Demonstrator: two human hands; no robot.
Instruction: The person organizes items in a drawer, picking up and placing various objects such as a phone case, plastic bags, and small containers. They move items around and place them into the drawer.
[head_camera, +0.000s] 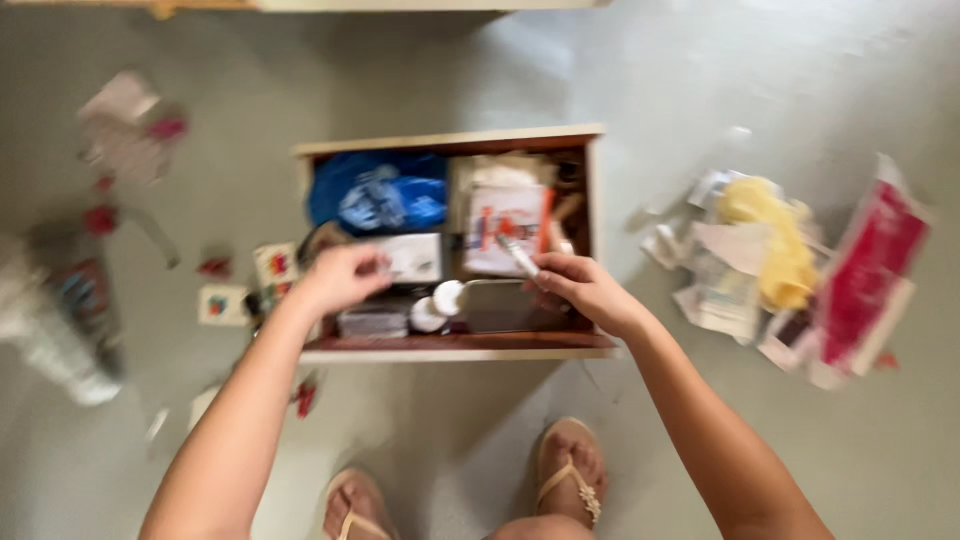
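A wooden drawer lies on the grey floor, full of small things: a blue plastic bag, white and orange packets, a grey flat case and a small white round item. My right hand hovers over the drawer's right side, its fingers closed on a thin white stick-like object. Over the drawer's left side, my left hand has its fingers curled near a white card; motion blur hides whether it holds anything.
A heap of papers, a yellow cloth and a red packet lies right of the drawer. Small cards, red scraps and a blurred bag are scattered to the left. My sandalled feet stand just below the drawer.
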